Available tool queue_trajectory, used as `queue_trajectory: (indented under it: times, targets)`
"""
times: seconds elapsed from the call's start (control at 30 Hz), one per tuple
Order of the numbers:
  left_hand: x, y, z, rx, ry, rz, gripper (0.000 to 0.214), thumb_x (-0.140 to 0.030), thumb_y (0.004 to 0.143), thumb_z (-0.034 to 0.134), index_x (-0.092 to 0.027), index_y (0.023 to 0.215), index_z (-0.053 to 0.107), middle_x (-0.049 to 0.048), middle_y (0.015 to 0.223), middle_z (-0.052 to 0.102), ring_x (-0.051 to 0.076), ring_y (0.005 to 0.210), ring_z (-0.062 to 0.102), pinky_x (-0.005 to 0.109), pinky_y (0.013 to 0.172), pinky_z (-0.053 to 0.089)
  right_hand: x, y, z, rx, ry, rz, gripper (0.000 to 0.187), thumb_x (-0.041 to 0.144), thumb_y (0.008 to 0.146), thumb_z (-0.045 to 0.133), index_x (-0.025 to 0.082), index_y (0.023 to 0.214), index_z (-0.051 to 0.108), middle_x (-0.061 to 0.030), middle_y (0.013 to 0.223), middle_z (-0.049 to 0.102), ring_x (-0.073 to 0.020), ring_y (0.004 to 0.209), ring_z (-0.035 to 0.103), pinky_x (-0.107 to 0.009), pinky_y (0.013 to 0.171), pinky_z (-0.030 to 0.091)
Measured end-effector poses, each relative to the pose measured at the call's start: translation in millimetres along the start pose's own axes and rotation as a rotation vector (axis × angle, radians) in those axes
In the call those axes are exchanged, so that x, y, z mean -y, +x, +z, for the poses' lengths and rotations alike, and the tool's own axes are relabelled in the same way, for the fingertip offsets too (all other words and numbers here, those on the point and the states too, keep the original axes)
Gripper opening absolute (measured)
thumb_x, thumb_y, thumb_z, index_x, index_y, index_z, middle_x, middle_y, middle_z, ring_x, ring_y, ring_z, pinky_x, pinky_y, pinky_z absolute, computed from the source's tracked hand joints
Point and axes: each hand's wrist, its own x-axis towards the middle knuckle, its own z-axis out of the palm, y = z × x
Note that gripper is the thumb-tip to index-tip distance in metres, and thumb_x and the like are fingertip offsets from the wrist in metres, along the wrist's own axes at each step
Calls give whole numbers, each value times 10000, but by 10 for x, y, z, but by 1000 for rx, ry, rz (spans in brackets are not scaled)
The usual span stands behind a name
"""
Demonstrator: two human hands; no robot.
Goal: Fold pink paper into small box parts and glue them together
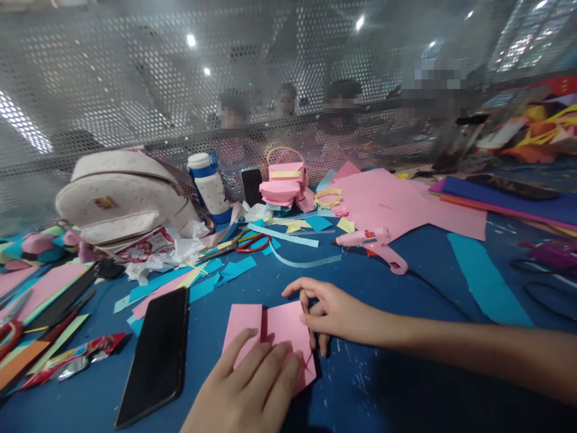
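Note:
A folded piece of pink paper (282, 322) lies on the blue table in front of me, with a raised fold down its left part. My left hand (252, 379) rests over its lower portion, fingers spread and pressing on the surface. At the paper's right edge, my right hand (327, 313) has its thumb on top and curled fingers behind, gripping that edge, while its index finger reaches past the upper corner. Farther back lies a pink glue gun (376, 245), nozzle to the left. A black phone (155, 355) lies left of my left hand.
Paper strips (293, 234) and red-handled scissors (252, 243) lie beyond the paper. A white backpack (121, 192), a bottle (210, 186) and a small pink paper bag (286, 183) stand at the back. Large pink sheets (387, 204) and a blue strip (489, 279) lie right.

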Motion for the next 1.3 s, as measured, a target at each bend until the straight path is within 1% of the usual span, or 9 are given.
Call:
queue_trajectory:
  times: [0.07, 0.17, 0.27, 0.33, 0.47, 0.67, 0.83, 1.03, 1.3]
  targets:
    - [21, -51, 28, 106, 58, 63, 486, -406, 1033, 252, -185, 1126, 675, 1, 1082, 743, 157, 932, 655, 307, 1020, 366, 54, -36, -1, 67, -48, 19, 411, 177, 844, 555, 225, 1236, 441, 45, 853, 505, -67, 492, 587, -166, 404, 425]
    - [63, -136, 112, 137, 98, 49, 670, -663, 930, 283, -162, 1143, 674, 39, 1097, 738, 203, 949, 649, 342, 1006, 384, 167, -80, -72, 93, -347, -41, 359, 225, 832, 650, 199, 1171, 533, 42, 773, 583, -86, 566, 581, -184, 497, 432]
    - [43, -211, 240, 93, 94, -9, 664, -641, 946, 268, -156, 1124, 684, 65, 1103, 733, 227, 1003, 639, 408, 1095, 302, 226, -76, -177, -41, -648, -154, 258, 194, 788, 722, 184, 1028, 629, 42, 698, 603, -106, 640, 571, -205, 581, 411]
    - [10, -241, 308, 66, 88, -23, 633, -613, 959, 275, -162, 1109, 694, 70, 1106, 732, 229, 1019, 638, 427, 1137, 247, 216, -53, -225, -65, -714, -184, 213, 156, 787, 716, 181, 989, 651, 32, 726, 620, -109, 657, 571, -209, 586, 400]
    - [-29, -246, 349, 20, 88, -21, 570, -566, 970, 323, -164, 1070, 716, 74, 1093, 739, 233, 1014, 651, 444, 1172, 200, 148, 4, -256, -15, -739, -238, 235, 166, 749, 775, 181, 964, 680, 10, 835, 651, -107, 676, 560, -211, 598, 397]
    - [-37, -222, 334, 7, 84, -20, 540, -484, 999, 308, -137, 1062, 717, 79, 1056, 751, 227, 1038, 649, 431, 1190, 180, 100, 74, -285, -10, -684, -262, 178, 172, 745, 789, 156, 887, 683, 18, 822, 644, -88, 636, 530, -199, 574, 392]
    - [-40, -241, 349, -3, 82, -26, 573, -512, 996, 286, -140, 1065, 715, 84, 1069, 745, 227, 1031, 653, 435, 1187, 192, 95, 78, -307, 58, -669, -304, 186, 254, 791, 752, 162, 936, 679, 6, 835, 645, -100, 664, 551, -203, 588, 406]
    - [-32, -255, 353, 9, 86, -25, 560, -519, 992, 295, -149, 1096, 703, 85, 1084, 739, 228, 1043, 653, 439, 1181, 202, 84, 76, -295, 28, -661, -304, 154, 270, 807, 739, 160, 897, 679, 5, 812, 628, -105, 667, 560, -208, 588, 405]
    - [-28, -255, 349, 11, 82, -16, 540, -515, 989, 320, -146, 1109, 696, 80, 1096, 738, 227, 1053, 650, 440, 1185, 204, 65, 92, -319, 59, -661, -326, 182, 267, 796, 746, 170, 932, 675, 4, 843, 639, -102, 664, 556, -207, 587, 408]
